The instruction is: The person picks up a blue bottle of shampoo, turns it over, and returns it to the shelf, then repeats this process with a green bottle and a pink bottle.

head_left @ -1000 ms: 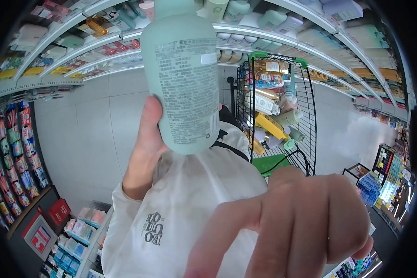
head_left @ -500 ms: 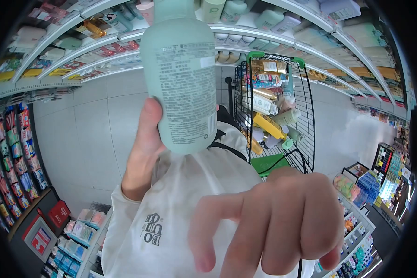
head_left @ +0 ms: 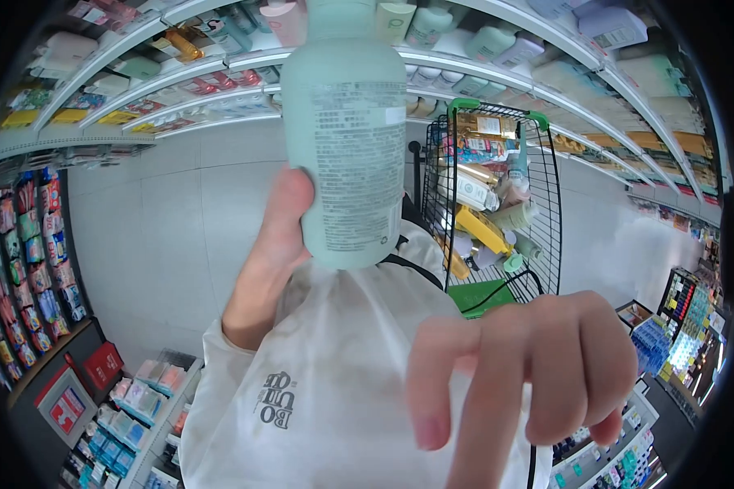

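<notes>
A pale green bottle (head_left: 347, 163) stands upright close to the camera, its printed back label facing me and its top cut off by the frame edge. My left hand (head_left: 281, 220) is closed round its lower part, with the thumb on the left side and the other fingers hidden behind it. Large in the lower right is my right hand (head_left: 530, 375), in front of my white shirt (head_left: 342, 391). It holds nothing; its fingers hang bent and partly apart, some pointing down out of the frame.
A black wire shopping cart (head_left: 559, 220) with a green panel and several bottles and packs stands beyond my right hand. Shelves of bottles (head_left: 489, 41) curve across the top. Hanging packets (head_left: 33, 277) line the left, and more shelves (head_left: 147, 407) stand at the lower left.
The bottle and my left hand have shifted right in the view. My right hand has also moved right. The cart and shelves appear slightly shifted to the right.
</notes>
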A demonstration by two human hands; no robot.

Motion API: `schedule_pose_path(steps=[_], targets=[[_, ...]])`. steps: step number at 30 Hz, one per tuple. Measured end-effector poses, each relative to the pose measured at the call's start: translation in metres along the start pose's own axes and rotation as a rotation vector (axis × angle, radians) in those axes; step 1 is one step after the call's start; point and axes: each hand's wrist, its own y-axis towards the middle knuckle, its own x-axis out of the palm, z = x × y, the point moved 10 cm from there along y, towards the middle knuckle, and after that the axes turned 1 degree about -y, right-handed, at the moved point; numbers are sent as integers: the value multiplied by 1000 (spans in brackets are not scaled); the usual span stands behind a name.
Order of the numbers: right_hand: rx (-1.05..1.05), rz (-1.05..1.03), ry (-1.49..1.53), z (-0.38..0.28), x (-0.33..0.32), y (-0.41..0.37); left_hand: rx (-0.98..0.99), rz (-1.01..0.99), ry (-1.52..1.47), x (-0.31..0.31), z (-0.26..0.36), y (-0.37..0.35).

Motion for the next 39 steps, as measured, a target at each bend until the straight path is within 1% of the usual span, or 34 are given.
schedule_pose_path(steps=[2, 4, 6, 7, 9, 11, 13, 15, 17, 19, 21, 23, 24, 26, 27, 29, 30, 32, 33, 34, 36, 37, 38, 39], targets=[[-100, -201, 85, -12, 8, -3, 51, 7, 43, -5, 1, 3], [-80, -232, 140, -11, 10, -11, 58, -6, 37, -5, -1, 4], [-308, 94, -73, -24, -12, -10, 64, -15, 34, -9, -3, 5], [-289, 73, -193, -25, -17, -8, 53, -37, 49, -10, -5, 6], [-334, 288, -224, -23, -51, -20, 45, -59, 71, -13, -9, 6], [-285, 236, -376, -21, -98, -29, 53, -98, 69, -12, -11, 6], [-229, 661, -974, -20, -143, -44, 40, -117, 59, -15, -17, 6], [-155, 628, -1048, 4, -147, -37, 23, -135, 47, -13, -18, 6], [-78, 559, -995, 31, -135, -34, -22, -31, 139, -18, -19, 3], [-95, 554, -1035, 46, -119, -26, -11, -57, 153, -19, -22, 3], [-111, 546, -1078, 48, -112, -24, 3, -84, 166, -17, -19, 2], [16, 523, -1128, 57, -116, -25, -6, -46, 135, -15, -15, -2], [14, 523, -1127, 57, -115, -25, -5, -46, 137, -15, -16, -3], [6, 463, -1281, 59, -107, -21, 67, -70, 66, -13, -10, -2], [2, 465, -1284, 59, -106, -19, 67, -74, 69, -12, -9, 0], [-48, 552, -1245, 53, -107, -19, 230, -58, 182, -9, 11, 2], [-53, 556, -1252, 52, -109, -22, 229, -67, 182, -2, 16, 4], [34, 772, -788, 65, -151, -44, 388, 230, 944, 3, 45, -1], [-26, 876, -705, 63, -167, -55, 429, 203, 1162, 12, 45, -1], [-31, 877, -716, 62, -173, -59, 437, 194, 1156, 19, 45, -3], [-81, 895, -331, 65, -188, -72, 339, 149, 1342, 36, 35, -5], [-66, 907, -414, 63, -193, -76, 344, 147, 1338, 36, 36, -5], [-65, 908, -420, 57, -195, -78, 385, 59, 1323, 41, 34, -7], [-24, 760, -257, 62, -188, -67, 426, -30, 1305, 46, 32, -9]])
